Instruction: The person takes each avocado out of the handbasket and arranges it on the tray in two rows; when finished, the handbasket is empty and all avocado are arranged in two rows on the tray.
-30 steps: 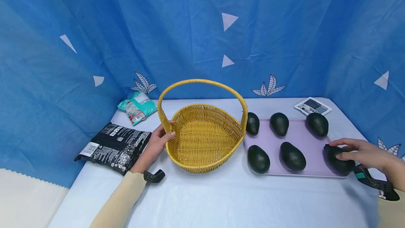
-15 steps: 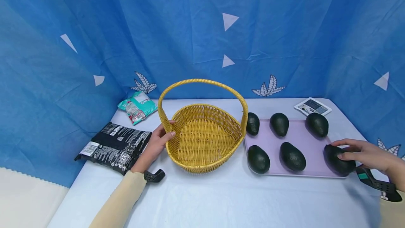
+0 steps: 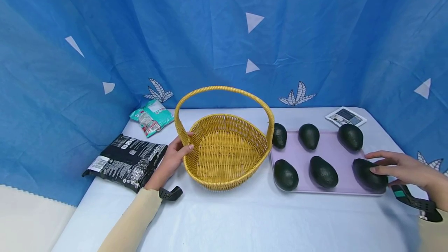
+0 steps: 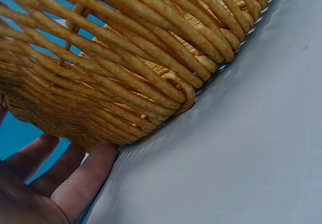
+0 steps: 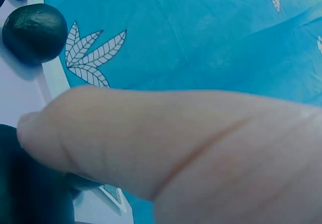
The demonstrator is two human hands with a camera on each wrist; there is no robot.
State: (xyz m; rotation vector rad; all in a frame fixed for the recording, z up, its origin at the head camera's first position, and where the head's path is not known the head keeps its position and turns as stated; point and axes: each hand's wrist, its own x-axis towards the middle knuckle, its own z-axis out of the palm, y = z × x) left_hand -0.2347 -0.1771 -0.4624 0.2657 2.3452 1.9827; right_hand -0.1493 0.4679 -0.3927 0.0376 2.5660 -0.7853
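Observation:
A yellow wicker basket (image 3: 218, 185) with a tall hoop handle stands mid-table, its inside bare. My left hand (image 3: 175, 155) grips its left side at the handle's foot, thumb in front and fingers behind; in the left wrist view the fingers (image 4: 83, 181) lie against the woven wall (image 4: 115, 78). Right of the basket is a lilac tray (image 3: 338, 154) bearing several dark green avocados. My right hand (image 3: 402, 170) is spread at the tray's front-right avocado (image 3: 365, 176), thumb touching its top. The right wrist view shows the thumb (image 5: 121, 133) over a dark avocado (image 5: 30, 183).
On the left lie a black printed packet (image 3: 127, 160) and a teal packet (image 3: 154, 116). A white packet with a dark label (image 3: 345, 117) is behind the tray. Blue cloth (image 3: 217, 42) hangs around the white table (image 3: 245, 221).
The front-right avocado has shifted slightly left on the tray, away from the right fingers. My right hand has moved only a little. My left hand and the basket look the same.

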